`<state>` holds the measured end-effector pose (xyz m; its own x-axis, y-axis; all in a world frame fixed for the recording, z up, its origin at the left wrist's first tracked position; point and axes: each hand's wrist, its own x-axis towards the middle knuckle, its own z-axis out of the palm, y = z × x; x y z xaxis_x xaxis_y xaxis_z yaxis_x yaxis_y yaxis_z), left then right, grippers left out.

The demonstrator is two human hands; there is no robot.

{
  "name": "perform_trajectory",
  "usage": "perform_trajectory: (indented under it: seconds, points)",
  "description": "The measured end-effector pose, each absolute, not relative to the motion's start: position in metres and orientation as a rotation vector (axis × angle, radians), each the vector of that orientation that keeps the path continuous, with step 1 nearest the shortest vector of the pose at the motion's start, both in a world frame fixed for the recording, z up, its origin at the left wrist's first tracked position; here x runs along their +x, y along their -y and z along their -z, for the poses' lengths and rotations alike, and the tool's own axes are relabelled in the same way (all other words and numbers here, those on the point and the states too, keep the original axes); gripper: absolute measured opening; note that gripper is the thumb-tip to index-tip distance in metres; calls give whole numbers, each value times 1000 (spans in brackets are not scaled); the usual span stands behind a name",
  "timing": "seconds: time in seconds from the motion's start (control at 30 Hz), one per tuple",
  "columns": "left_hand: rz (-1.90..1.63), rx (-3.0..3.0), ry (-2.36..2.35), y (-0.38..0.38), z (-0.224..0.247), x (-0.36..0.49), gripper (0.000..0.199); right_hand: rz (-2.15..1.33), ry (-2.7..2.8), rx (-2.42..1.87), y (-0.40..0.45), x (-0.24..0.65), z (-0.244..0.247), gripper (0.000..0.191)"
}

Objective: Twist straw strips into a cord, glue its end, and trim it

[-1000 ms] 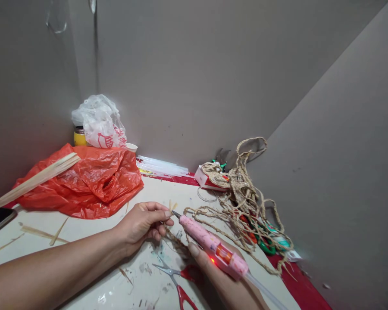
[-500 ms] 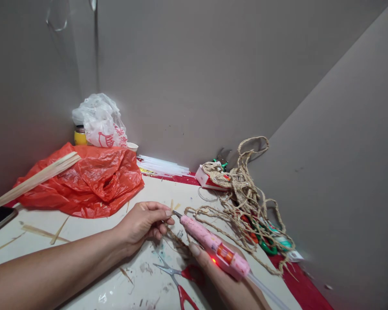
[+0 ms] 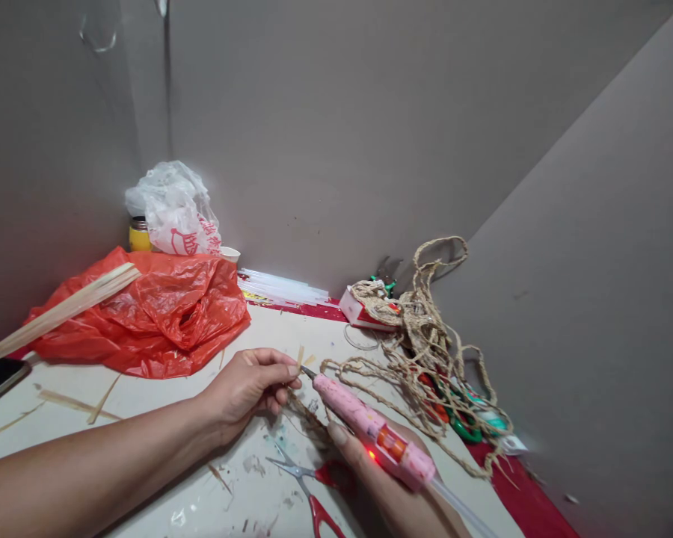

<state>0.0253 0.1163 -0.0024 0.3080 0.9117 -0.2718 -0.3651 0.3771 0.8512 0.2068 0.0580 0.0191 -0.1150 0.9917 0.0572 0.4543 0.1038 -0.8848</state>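
My right hand (image 3: 386, 478) is wrapped round a pink glue gun (image 3: 364, 418), whose red light glows and from whose rear a clear glue stick (image 3: 463, 509) sticks out. The nozzle points left and meets the fingertips of my left hand (image 3: 258, 381). Thumb and forefinger of that hand pinch a short pale strip of straw (image 3: 301, 353), its end rising above them. A braided straw cord (image 3: 308, 412) runs from under my left fingers toward my right hand. Below the hands lie red-handled scissors (image 3: 297, 471), blades parted.
Coiled straw rope (image 3: 420, 321) heaps at the right, over green-handled tools. A red plastic bag (image 3: 146, 314) with pale straw strips (image 3: 61, 314) lies at the left, near a phone (image 3: 0, 381). Glue sticks (image 3: 283, 287) line the back edge, before the grey wall (image 3: 325, 149).
Almost nothing differs. The pale strip at my left fingertips has shifted very slightly; both hands and the glue gun hold nearly the same position.
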Motion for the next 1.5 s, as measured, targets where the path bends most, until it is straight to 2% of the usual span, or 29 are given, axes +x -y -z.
perform_trajectory:
  seconds: [0.13, 0.67, 1.33, 1.5]
  points:
    - [-972, 769, -871, -117, 2, 27, 19, -925, 1701, -1452, -58, 208, -19, 25]
    - [-990, 697, -857, -117, 1, 26, 13, -908, 1681, -1442, -60, 209, -17, 24]
    - [-895, 834, -827, -116, 1, 24, 15, -943, 1613, -1386, -65, 215, -11, 45]
    - [-916, 810, -840, -120, 3, 22, 15, -848, 1587, -1400, -62, 213, -23, 41]
